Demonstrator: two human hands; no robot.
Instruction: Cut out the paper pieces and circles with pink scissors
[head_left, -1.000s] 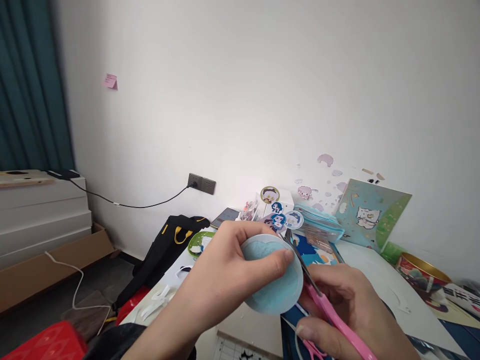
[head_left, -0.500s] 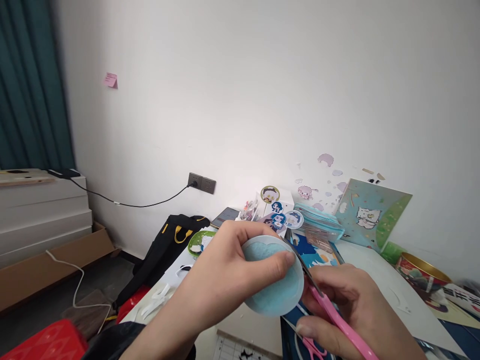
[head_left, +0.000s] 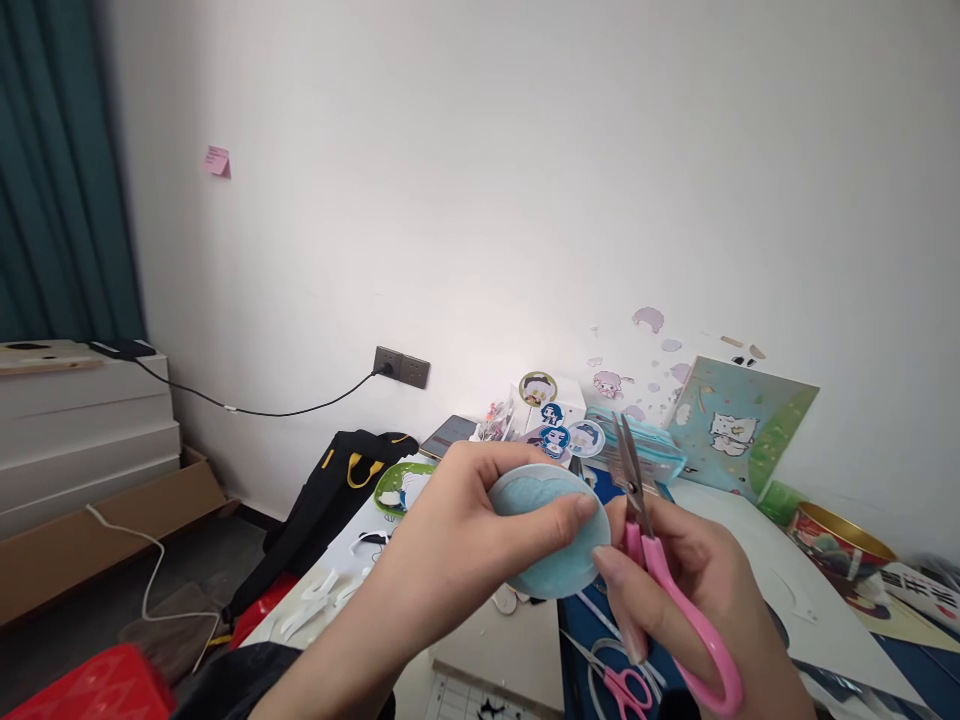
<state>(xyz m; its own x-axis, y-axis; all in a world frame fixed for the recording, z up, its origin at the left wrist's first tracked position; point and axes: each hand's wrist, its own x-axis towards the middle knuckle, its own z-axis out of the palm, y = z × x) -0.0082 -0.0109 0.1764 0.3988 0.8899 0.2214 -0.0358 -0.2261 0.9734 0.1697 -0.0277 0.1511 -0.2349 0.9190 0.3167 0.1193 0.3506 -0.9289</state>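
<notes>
My left hand (head_left: 480,520) pinches a round light-blue cutout (head_left: 551,560) with a pale rim, thumb on its face and fingers behind it. To its right, my right hand (head_left: 697,590) holds pink-handled scissors (head_left: 651,555). Their metal blades point up and stand slightly apart, clear of the disc. My right thumb tip is at the disc's right edge; I cannot tell whether it touches. Below the hands, a second, smaller pair of pink scissors (head_left: 622,685) lies on the dark blue surface.
Round character stickers (head_left: 555,440) lean on a white box at the back. A teal pouch (head_left: 645,445), a cartoon folder (head_left: 739,430) and a gold-rimmed tin (head_left: 844,535) stand to the right. White paper scraps (head_left: 319,605) lie left; a black bag (head_left: 322,510) sits beyond.
The scissors have come away from the disc's upper right edge and now point upward. My right hand has shifted, uncovering the smaller scissors below. The disc is tilted more, still in my left hand.
</notes>
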